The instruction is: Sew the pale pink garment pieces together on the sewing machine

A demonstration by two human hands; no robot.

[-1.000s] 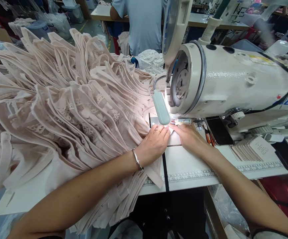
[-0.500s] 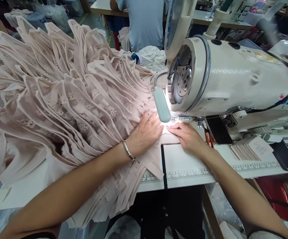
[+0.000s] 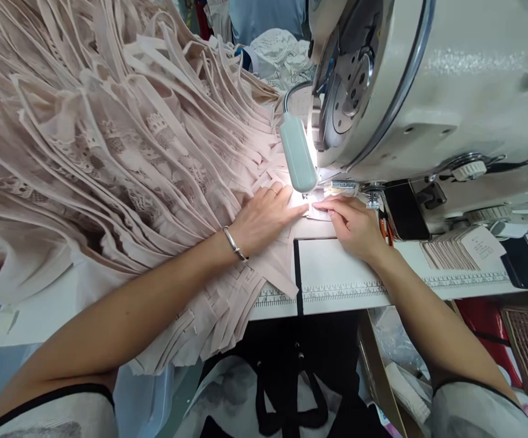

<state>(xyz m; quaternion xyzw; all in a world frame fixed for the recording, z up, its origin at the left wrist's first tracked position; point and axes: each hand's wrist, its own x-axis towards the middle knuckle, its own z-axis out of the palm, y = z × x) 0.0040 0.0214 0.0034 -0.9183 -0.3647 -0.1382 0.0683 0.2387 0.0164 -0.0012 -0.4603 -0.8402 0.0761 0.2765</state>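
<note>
My left hand point(image 3: 266, 219), with a ring and a metal bangle at the wrist, lies flat on the pale pink garments point(image 3: 163, 158), its thumb stretched toward the sewing spot. On the other side, my right hand point(image 3: 353, 224) has its index finger extended and its thumb bent in at the edge of a small pale fabric piece point(image 3: 321, 213). The two hands nearly meet there. A small green lamp point(image 3: 297, 152) lights this spot and hides part of the needle area of the sewing machine point(image 3: 410, 91).
Orange-handled snips point(image 3: 386, 228) and a dark phone point(image 3: 405, 210) lie beside my right hand. Farther right is a fanned stack of fabric tags point(image 3: 453, 248). A ruler strip point(image 3: 343, 294) runs along the table's front edge. A person in a blue shirt point(image 3: 267, 21) is beyond the machine.
The view has tipped down and come closer, so the scene sits higher. My left thumb now reaches farther toward the needle area; the right hand stays at the fabric, its fingers more bent.
</note>
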